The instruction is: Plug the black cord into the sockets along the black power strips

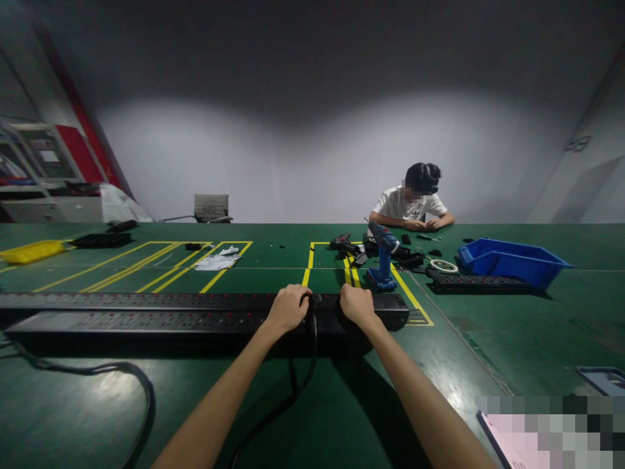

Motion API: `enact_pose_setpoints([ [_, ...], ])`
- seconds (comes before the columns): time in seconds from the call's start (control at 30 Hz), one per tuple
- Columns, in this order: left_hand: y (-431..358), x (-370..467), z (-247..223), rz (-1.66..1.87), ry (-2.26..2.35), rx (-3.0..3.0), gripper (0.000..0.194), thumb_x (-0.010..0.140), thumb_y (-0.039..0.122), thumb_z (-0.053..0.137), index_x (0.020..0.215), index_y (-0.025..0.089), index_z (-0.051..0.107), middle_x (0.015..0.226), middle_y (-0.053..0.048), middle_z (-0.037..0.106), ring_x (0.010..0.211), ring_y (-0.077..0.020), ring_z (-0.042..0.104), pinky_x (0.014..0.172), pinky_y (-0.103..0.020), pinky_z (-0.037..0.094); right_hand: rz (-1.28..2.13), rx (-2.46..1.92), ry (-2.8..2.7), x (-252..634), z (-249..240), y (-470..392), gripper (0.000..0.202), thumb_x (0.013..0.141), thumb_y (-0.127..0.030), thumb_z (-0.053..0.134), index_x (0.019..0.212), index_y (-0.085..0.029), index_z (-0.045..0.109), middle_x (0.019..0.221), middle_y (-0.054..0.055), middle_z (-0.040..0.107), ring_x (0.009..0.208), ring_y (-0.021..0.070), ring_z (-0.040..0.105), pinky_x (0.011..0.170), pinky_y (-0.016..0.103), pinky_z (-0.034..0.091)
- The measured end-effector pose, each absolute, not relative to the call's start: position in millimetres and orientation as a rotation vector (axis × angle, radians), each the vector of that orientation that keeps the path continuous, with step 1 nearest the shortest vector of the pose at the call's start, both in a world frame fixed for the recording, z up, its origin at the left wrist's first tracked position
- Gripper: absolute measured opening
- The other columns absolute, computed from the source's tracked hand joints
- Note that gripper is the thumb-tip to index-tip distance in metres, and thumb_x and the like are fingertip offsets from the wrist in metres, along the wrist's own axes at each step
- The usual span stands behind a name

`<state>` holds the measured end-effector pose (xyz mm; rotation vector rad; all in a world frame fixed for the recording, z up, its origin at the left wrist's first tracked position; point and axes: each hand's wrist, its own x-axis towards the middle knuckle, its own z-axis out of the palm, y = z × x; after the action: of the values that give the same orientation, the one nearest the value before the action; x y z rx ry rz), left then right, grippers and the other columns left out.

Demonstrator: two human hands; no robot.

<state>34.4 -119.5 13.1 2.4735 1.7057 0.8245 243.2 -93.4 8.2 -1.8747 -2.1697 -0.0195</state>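
Two long black power strips lie side by side across the green table; the near strip (146, 321) is in front of the far strip (394, 305). My left hand (289, 309) is closed over the strips, its fingertips just left of a black plug (316, 300). From that plug a black cable (314, 355) hangs over the near side and curves down to the table. My right hand (357, 305) is curled over the strips near their right end, right of the plug. The fingertips of both hands are partly hidden.
Beyond the strips stands a blue cordless drill (383, 257), with another drill (346, 244) lying behind it. A blue bin (512, 260) and a shorter black strip (478, 284) lie to the right. Across the table sits a person (413, 202). Thick cable (146, 391) loops at front left.
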Motion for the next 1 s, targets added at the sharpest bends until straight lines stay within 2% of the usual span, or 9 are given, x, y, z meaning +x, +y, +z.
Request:
enact_pose_setpoints([
  [0.43, -120, 36, 13, 0.774, 1.726, 2.459, 0.026, 0.088, 0.024, 0.045, 0.105, 0.021, 0.064, 0.108, -0.006, 0.065, 0.104, -0.0209, 0.056, 0.096, -0.035, 0.040, -0.035, -1.874, -2.174, 244, 4, -92, 0.029, 0.091, -0.022, 0.034, 0.100, -0.014, 0.059, 0.097, 0.017, 0.066, 0.094, 0.0267, 0.061, 0.084, 0.039, 0.031],
  [0.6, -120, 36, 13, 0.750, 1.732, 2.462, 0.026, 0.088, 0.023, 0.045, 0.106, 0.021, 0.063, 0.107, -0.006, 0.065, 0.103, -0.0207, 0.056, 0.095, -0.035, 0.040, 0.003, -1.841, -2.165, 244, 6, -93, 0.027, 0.090, -0.021, 0.035, 0.099, -0.015, 0.060, 0.096, 0.014, 0.067, 0.093, 0.0262, 0.061, 0.084, 0.039, 0.031],
  [0.77, -121, 36, 13, 0.732, 1.732, 2.466, 0.027, 0.089, 0.022, 0.042, 0.107, 0.022, 0.063, 0.108, -0.005, 0.065, 0.101, -0.0202, 0.057, 0.095, -0.034, 0.040, 0.039, -1.755, -2.156, 243, 8, -95, 0.028, 0.090, -0.018, 0.035, 0.105, -0.019, 0.059, 0.096, 0.010, 0.067, 0.094, 0.0246, 0.060, 0.082, 0.035, 0.031],
  [1.0, -121, 36, 13, 0.747, 1.735, 2.484, 0.029, 0.089, 0.021, 0.041, 0.106, 0.023, 0.064, 0.107, -0.004, 0.066, 0.100, -0.0200, 0.058, 0.094, -0.034, 0.040, 0.073, -1.649, -2.164, 241, 16, -99, 0.031, 0.088, -0.012, 0.037, 0.110, -0.020, 0.057, 0.104, 0.007, 0.066, 0.098, 0.0207, 0.057, 0.081, 0.030, 0.031],
])
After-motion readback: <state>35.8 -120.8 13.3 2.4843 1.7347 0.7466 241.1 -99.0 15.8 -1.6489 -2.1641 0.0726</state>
